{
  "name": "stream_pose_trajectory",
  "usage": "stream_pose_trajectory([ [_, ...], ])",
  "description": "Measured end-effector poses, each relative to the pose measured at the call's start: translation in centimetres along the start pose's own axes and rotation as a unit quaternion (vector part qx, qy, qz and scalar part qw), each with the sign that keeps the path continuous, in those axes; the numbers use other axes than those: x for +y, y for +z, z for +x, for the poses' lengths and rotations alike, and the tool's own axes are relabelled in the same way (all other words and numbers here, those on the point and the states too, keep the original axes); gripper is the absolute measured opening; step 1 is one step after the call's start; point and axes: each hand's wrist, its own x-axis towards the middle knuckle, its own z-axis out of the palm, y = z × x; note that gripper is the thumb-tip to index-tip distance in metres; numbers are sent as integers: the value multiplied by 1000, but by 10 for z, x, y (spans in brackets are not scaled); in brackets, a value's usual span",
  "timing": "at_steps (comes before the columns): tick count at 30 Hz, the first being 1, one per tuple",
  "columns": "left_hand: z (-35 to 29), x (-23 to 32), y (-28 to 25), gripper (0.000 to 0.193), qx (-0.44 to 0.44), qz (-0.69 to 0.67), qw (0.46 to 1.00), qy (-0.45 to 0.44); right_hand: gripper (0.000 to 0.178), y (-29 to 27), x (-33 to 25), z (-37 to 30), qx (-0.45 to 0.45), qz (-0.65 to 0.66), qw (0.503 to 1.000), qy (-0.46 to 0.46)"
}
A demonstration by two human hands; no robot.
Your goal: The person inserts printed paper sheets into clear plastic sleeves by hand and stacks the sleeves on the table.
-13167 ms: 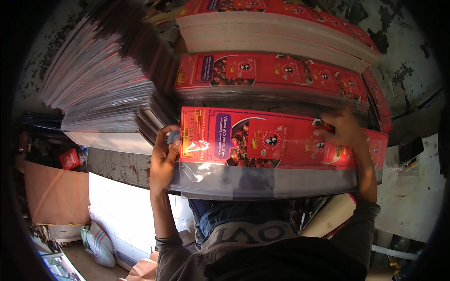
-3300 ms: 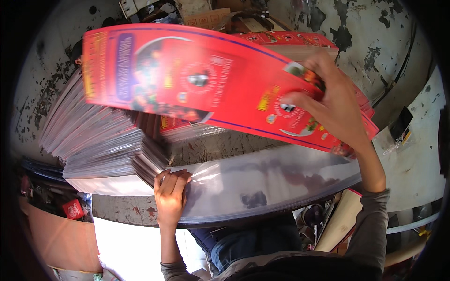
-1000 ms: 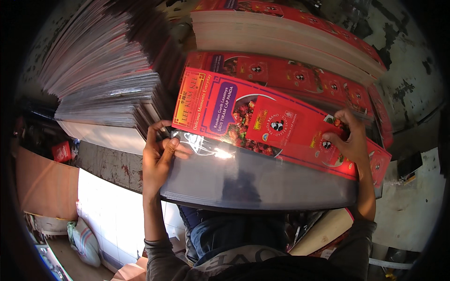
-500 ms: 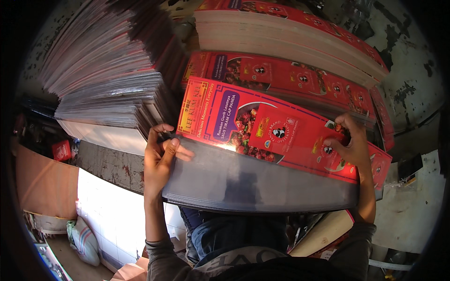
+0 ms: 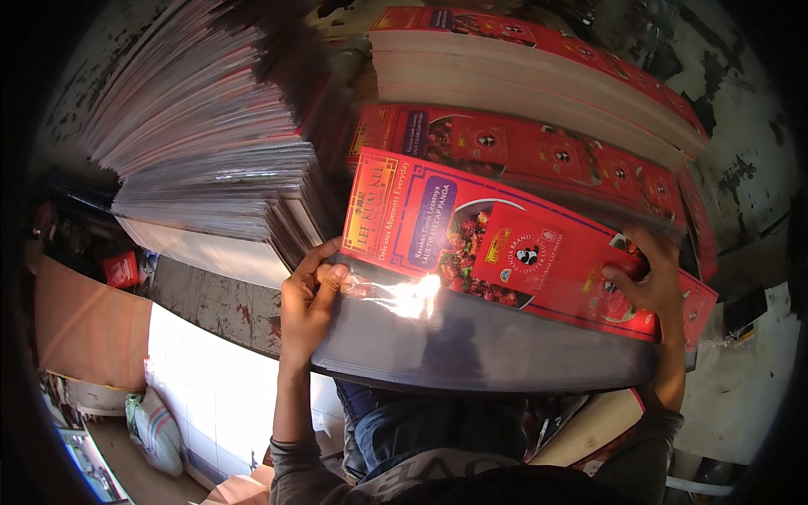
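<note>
A long red printed card (image 5: 551, 261) with food pictures lies slanted across a pile of clear plastic sleeves (image 5: 488, 345) close to my body. My left hand (image 5: 310, 305) is closed at the pile's left edge, thumb and fingers pinching the clear plastic by the card's lower left corner. Over the card's right part, my right hand (image 5: 652, 282) grips it, thumb on the printed face and fingers around the upper edge. The plastic beside my left hand is creased and shines brightly. Whether the card's lower edge lies under the plastic, I cannot tell.
Behind the card lies a pile of similar red cards (image 5: 505, 151), with a taller card stack (image 5: 522, 88) beyond it. At left rises a high, fanned stack of plastic-covered cards (image 5: 210, 177). A white sack (image 5: 157, 433) sits on the floor at lower left.
The whole view has shifted, so everything sits slightly farther right and lower. My left fingers have drawn together on the plastic, where the glare has grown. My right hand keeps its grip.
</note>
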Motion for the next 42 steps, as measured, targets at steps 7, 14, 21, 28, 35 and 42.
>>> stream_pose_trajectory([
  [7,-1,2,1,30,4,0,1000,-29,57,-4,2,11,-50,40,998,3],
  [14,0,5,3,28,-2,7,1000,-28,58,-7,11,0,-71,54,996,0],
  [21,-1,3,2,24,-2,26,999,-33,57,-3,15,-2,-17,72,997,-6],
  [28,-3,2,2,22,2,14,1000,-11,56,-4,16,-5,-18,77,997,3],
  [35,-3,-2,1,23,12,44,999,14,57,-3,10,-1,-8,68,997,-33],
  [42,9,29,8,23,-3,54,998,-11,48,-4,-9,17,-92,40,991,93],
])
